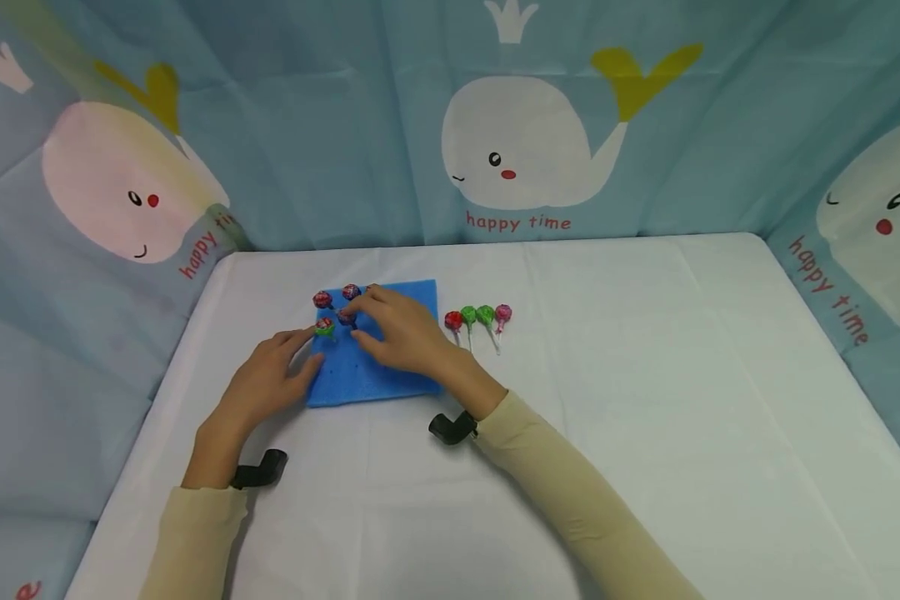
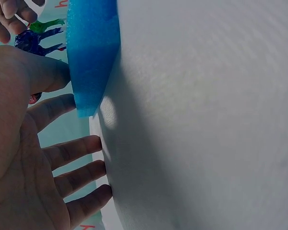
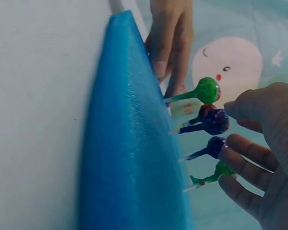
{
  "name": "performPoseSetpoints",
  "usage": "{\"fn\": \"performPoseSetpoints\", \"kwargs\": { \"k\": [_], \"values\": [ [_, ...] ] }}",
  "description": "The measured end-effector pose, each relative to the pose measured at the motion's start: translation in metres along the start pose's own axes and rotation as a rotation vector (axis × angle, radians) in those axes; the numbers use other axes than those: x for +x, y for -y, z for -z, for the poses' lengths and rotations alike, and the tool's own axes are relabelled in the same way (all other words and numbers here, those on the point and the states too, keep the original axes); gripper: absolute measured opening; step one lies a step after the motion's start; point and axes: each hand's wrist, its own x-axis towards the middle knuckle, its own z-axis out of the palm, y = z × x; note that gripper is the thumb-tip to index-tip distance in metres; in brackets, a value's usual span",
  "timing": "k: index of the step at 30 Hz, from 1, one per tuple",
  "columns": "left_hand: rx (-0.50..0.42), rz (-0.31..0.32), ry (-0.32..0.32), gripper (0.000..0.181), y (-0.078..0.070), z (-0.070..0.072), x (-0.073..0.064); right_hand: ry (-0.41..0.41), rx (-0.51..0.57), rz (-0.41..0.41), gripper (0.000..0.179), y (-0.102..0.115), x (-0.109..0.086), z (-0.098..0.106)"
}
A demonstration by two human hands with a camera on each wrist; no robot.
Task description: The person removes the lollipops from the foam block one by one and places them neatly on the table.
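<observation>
A blue foam board (image 1: 378,379) lies on the table with several wrapped lollipops stuck upright by their sticks. My left hand (image 1: 266,379) rests at its left edge, thumb and index finger against the foam (image 2: 93,52), the other fingers extended on the cloth. Over the board, my right hand (image 1: 405,333) has its thumb and fingers apart around a dark purple lollipop (image 3: 215,121). Its thumb tip is right beside that candy, not pinching it. Its other fingertips overlap a second purple lollipop (image 3: 216,147) and a green one (image 3: 223,169). A green-and-red lollipop (image 1: 324,327) stands near my left fingertips.
Right of the board, a red lollipop (image 1: 453,320), two green ones (image 1: 485,315) and a pink one (image 1: 503,313) lie in a row. A white cloth (image 1: 645,400) covers the table. A blue whale-print curtain (image 1: 330,167) hangs around the back and sides.
</observation>
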Motion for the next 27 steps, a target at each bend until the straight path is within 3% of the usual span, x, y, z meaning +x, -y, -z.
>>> {"fn": "performPoseSetpoints", "kwargs": {
  "k": [12, 27],
  "values": [
    [0.0, 0.011, 0.002, 0.062, 0.005, 0.003, 0.0, -0.012, -0.048, 0.003, 0.04, 0.004, 0.009, -0.012],
    [-0.011, -0.004, -0.018, 0.058, 0.0, 0.0, -0.001, -0.051, -0.064, -0.013, 0.031, 0.007, 0.015, -0.019]
  ]
}}
